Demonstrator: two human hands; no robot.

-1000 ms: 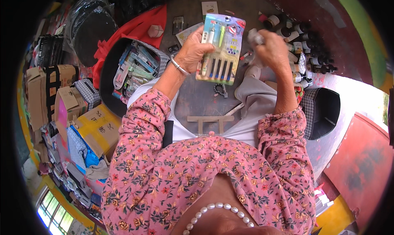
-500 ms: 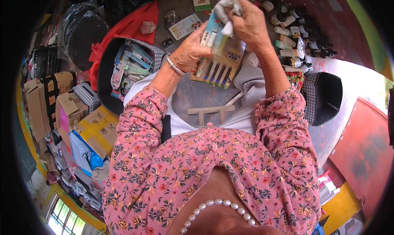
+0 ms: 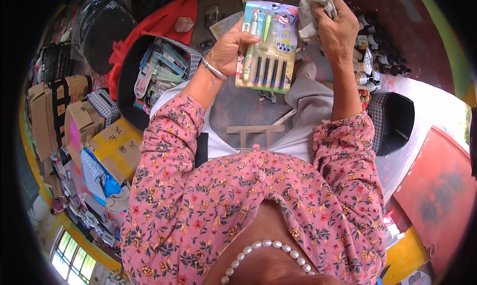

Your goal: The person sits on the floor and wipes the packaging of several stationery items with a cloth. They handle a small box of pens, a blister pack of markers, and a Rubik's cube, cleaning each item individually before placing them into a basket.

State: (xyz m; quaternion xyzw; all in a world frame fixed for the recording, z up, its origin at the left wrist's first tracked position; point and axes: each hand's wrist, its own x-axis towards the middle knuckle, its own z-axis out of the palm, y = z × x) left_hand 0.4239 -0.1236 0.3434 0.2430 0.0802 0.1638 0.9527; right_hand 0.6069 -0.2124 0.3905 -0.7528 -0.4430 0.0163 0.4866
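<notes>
My left hand [image 3: 230, 50] grips the left edge of a blister pack of pens [image 3: 276, 61], its thumb lying across the front. The pack's card is printed in bright colours, and under its clear plastic I see a long pen, a green piece and a row of dark ink cartridges along the lower part. It is held with its front facing me. To the right of the pack, and apart from it, my right hand [image 3: 340, 29] clutches a crumpled whitish-grey cloth [image 3: 313, 15] between thumb and fingers.
At my left stands an open bin [image 3: 130, 93] filled with packaged stationery. A dark checked bin [image 3: 395, 121] is at my right, near several bottles [image 3: 385, 56]. Cardboard boxes [image 3: 119, 153] are stacked at far left. A wooden stool edge [image 3: 256, 129] shows between my legs.
My right hand has lifted the cloth off the pack's top and moved right. The pack now sits more upright, and its printed front is uncovered.
</notes>
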